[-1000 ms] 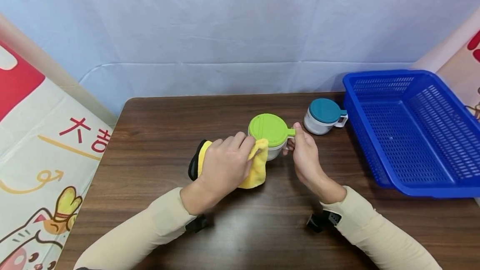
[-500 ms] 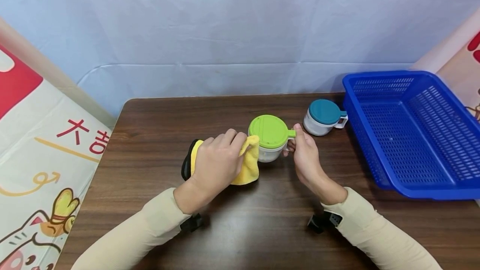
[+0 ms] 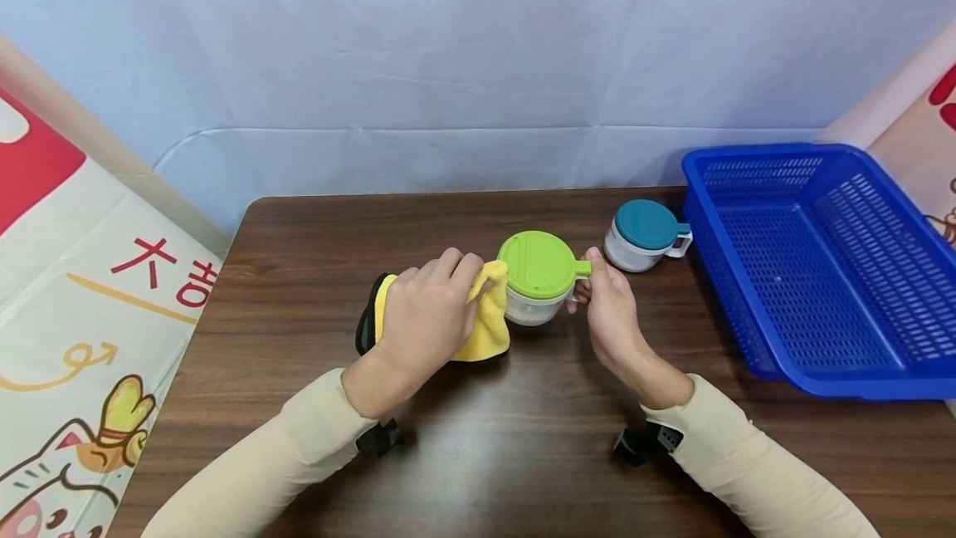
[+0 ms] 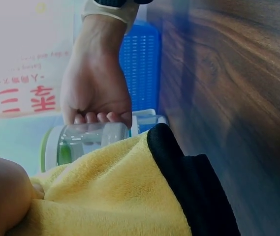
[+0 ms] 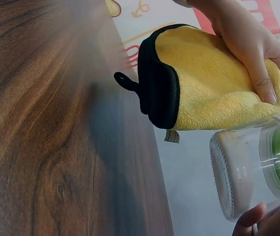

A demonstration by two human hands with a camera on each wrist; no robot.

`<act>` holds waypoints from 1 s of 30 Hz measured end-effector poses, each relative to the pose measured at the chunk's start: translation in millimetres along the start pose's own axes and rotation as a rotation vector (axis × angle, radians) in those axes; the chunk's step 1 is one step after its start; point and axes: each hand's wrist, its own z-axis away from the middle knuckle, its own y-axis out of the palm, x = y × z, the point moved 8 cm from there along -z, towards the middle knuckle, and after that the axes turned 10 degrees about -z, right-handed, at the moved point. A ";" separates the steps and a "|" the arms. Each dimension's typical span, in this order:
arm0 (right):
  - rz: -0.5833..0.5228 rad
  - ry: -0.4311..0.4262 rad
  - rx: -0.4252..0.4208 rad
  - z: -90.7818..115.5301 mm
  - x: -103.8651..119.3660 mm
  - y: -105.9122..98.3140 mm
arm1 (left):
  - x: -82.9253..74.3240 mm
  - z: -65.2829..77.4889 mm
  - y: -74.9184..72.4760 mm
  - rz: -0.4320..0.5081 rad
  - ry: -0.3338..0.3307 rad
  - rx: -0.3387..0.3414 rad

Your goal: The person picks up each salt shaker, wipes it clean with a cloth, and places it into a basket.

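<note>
A clear seasoning jar with a green lid (image 3: pixel 539 262) is in front of me, and my right hand (image 3: pixel 612 305) grips its handle at the right side. The right wrist view shows the jar's clear body (image 5: pixel 243 167) with its base above the table. My left hand (image 3: pixel 429 314) holds a bunched yellow cloth (image 3: pixel 489 322) with a black border against the jar's left side. In the left wrist view the cloth (image 4: pixel 115 191) covers part of the jar, and the fingers of the right hand (image 4: pixel 98 93) curl behind it.
A second jar with a teal lid (image 3: pixel 646 224) stands behind my right hand. Right of it is a blue perforated plastic basket (image 3: pixel 735 272), with bare mesh inside. All rest on a brown wooden table (image 3: pixel 314 239), with a pale cloth backdrop (image 3: pixel 478 65) behind.
My left hand has moved left with the cloth, uncovering more of the jar's front. The green-lidded jar and my right hand have hardly moved.
</note>
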 end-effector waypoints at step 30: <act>0.027 -0.008 0.044 1.1 -2.6 0.2 | 14.5 -3.7 14.9 0.001 -0.060 0.023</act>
